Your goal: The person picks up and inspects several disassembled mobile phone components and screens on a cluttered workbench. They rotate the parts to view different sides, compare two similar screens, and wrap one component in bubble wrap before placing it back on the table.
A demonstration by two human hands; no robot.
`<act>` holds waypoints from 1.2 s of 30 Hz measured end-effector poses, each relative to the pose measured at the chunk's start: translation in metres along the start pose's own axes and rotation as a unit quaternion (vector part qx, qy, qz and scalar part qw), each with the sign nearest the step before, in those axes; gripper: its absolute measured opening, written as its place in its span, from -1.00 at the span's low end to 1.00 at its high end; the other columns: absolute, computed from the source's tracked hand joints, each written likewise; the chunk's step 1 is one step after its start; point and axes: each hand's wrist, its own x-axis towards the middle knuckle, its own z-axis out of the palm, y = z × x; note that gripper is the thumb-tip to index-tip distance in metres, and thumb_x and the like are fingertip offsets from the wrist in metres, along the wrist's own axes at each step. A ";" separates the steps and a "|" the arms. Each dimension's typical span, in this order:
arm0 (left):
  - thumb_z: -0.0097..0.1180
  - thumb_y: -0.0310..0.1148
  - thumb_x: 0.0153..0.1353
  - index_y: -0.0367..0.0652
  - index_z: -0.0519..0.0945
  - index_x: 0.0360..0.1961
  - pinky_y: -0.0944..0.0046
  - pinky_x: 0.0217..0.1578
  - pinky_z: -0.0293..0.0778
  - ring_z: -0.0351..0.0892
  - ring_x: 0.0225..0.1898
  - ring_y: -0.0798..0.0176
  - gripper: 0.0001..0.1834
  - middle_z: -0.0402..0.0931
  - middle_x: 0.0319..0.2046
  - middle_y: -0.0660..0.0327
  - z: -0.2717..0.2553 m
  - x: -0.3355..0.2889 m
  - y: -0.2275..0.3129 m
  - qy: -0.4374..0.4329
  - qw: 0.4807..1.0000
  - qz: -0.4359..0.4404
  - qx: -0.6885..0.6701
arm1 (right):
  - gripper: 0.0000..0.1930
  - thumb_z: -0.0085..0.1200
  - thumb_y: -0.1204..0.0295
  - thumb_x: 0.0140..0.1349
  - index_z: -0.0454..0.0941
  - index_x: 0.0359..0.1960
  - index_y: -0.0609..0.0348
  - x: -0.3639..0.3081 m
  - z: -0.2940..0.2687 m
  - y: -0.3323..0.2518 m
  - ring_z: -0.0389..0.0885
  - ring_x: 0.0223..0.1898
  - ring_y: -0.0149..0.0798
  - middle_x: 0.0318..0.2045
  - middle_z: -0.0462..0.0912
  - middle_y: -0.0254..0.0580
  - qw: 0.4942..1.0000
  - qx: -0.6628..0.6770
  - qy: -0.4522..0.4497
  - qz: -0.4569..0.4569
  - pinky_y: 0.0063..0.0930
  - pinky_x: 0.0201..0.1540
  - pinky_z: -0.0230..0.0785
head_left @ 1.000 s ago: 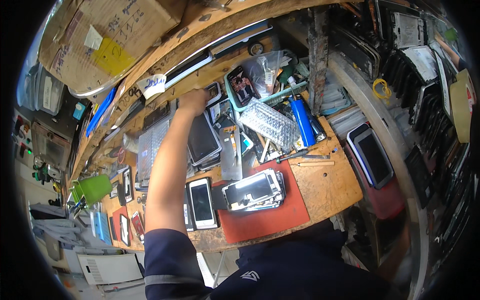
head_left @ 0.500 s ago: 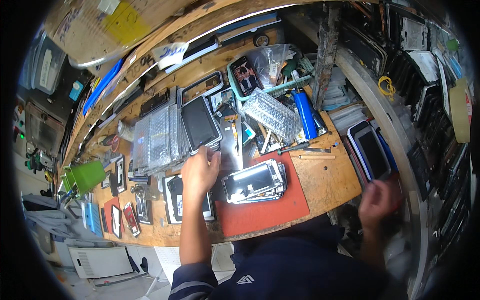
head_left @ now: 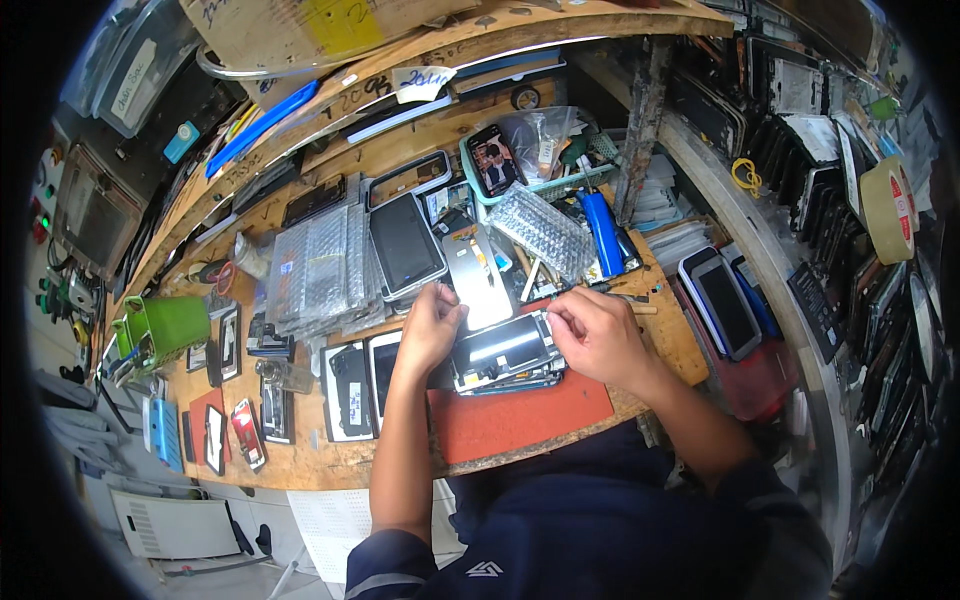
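A stack of opened phones [head_left: 503, 352], the top one with a dark glossy screen and white frame, lies on a red-orange mat [head_left: 520, 420]. At its upper left corner my left hand [head_left: 432, 328] is closed, fingertips pinched beside a shiny metal plate [head_left: 474, 278]. My right hand [head_left: 600, 338] pinches at the stack's upper right corner. What either pinch holds, if anything, is hidden by the fingers. Behind my left hand lies a dark-screened phone with a pale frame [head_left: 403, 243]. Left of the mat, a black phone back [head_left: 350, 392] rests on a white-edged panel.
Bubble-wrapped packs [head_left: 315, 265] are piled at the left. At the back, a mint basket [head_left: 560, 185] holds a lit phone [head_left: 495, 160]; a blue cylinder [head_left: 601, 232] leans nearby. A green bin [head_left: 165, 328] stands far left. Phones [head_left: 722, 300] sit on a shelf right of the bench.
My right hand has come left from beside the shelf phones to the stack's right corner. My left hand has moved off the pale-framed phone to the stack's left corner. The view has shifted slightly.
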 end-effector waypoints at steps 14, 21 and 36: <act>0.13 -0.59 0.38 -0.09 0.26 -0.26 0.39 -0.11 0.43 0.48 -0.23 0.46 -0.73 0.53 -0.30 0.27 -0.012 0.007 0.024 0.033 0.950 0.134 -0.280 | -0.69 0.05 0.28 0.48 0.59 0.03 0.30 0.077 0.034 0.058 0.51 -0.53 -0.57 -0.33 0.69 -0.27 0.936 0.280 -0.083 0.195 -0.65 -0.51 0.33; 0.15 -0.52 0.41 -0.10 0.34 -0.21 0.48 -0.34 0.44 0.49 -0.37 0.51 -0.80 0.56 -0.38 0.31 -0.024 0.006 0.013 0.089 0.949 0.087 -0.289 | -0.77 0.11 0.34 0.45 0.56 -0.05 0.27 0.089 0.082 0.060 0.54 -0.53 -0.55 -0.33 0.67 -0.30 0.855 0.453 -0.143 0.208 -0.69 -0.49 0.41; 0.15 -0.47 0.40 -0.36 0.47 0.16 0.35 -0.39 0.61 0.65 -0.37 0.35 -0.64 0.63 -0.30 0.16 -0.003 -0.023 0.036 -0.116 0.916 0.037 -0.381 | -0.68 0.09 0.52 0.41 0.43 0.16 0.31 0.065 0.055 0.045 0.57 0.02 -0.42 -0.02 0.64 -0.20 0.827 0.503 -0.217 0.128 -0.40 0.12 0.45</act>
